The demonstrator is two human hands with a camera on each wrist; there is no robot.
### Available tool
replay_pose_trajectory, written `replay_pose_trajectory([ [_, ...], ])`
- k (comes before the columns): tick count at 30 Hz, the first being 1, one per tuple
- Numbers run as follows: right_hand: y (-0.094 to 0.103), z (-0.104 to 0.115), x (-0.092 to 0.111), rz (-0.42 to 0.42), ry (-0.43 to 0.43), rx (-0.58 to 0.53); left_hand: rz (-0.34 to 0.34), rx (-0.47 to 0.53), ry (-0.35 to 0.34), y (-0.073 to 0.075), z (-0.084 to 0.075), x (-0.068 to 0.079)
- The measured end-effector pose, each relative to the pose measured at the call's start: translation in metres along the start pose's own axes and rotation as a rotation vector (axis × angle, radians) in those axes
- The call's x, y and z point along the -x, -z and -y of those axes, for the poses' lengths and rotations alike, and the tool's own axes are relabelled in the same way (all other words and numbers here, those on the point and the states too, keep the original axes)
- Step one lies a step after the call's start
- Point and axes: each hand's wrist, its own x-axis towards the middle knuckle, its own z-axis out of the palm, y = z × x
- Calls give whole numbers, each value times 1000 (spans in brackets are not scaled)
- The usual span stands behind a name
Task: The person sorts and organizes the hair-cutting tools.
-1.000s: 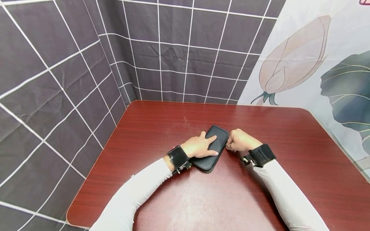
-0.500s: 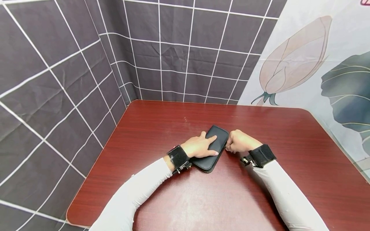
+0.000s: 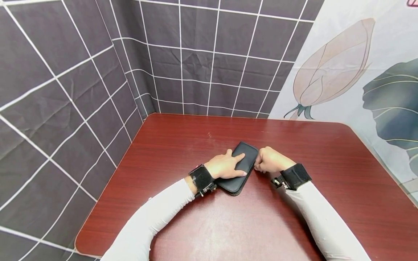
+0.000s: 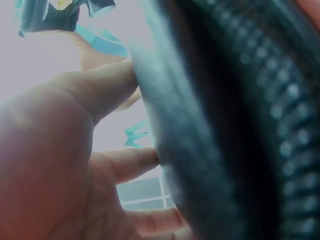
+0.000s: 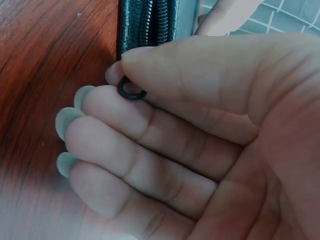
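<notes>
A black zip-around wallet (image 3: 245,152) lies at a slant on the table. My left hand (image 3: 226,166) rests on its upper face, fingers spread. Seen from the left wrist, the fingertips (image 4: 150,157) touch the wallet's smooth cover, and a row of zipper teeth (image 4: 287,130) runs along its side. At the wallet's right edge, my right hand (image 3: 272,159) pinches a black ring-ended zipper pull (image 5: 131,97) between thumb and index finger, the other fingers curled below. Two rows of zipper teeth (image 5: 148,22) stand apart just beyond the pinch; the slider itself is hidden by the fingers.
The reddish-brown wooden table (image 3: 183,137) has rounded corners. Dark grey cloth with a white grid (image 3: 196,65) hangs behind it and on the left. A white cloth with a flower print (image 3: 333,65) hangs at the right. Both wrists wear black straps (image 3: 201,178).
My right hand has shifted very slightly left along the wallet's edge, still pinching the pull. The left hand and the wallet stay in place.
</notes>
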Motion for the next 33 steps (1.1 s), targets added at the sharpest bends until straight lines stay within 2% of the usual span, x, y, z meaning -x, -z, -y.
replay_pose_trajectory([
  [4,-3,-1,-4,-62,19,44,-13,-13,34,2,-4,4],
  [9,-9,-1,-11,-158,58,132,-31,-116,50,8,-6,8],
  [13,-12,-1,-15,-206,80,156,-39,-144,9,14,-10,13],
  [16,-13,0,-16,-226,83,152,-83,-158,-60,13,-11,15],
  [18,-13,0,-17,-232,81,153,-87,-167,-120,10,-8,14],
  [20,-14,0,-17,-233,87,152,-32,-143,-183,4,-4,11],
  [22,-15,-1,-17,-224,92,149,67,-96,-227,-1,0,9],
  [25,-16,-1,-17,-211,90,143,183,-28,-245,-4,1,9],
  [27,-15,-1,-18,-210,93,145,198,-25,-243,-3,0,9],
  [33,-13,0,-17,-205,108,146,188,-47,-227,0,-3,11],
])
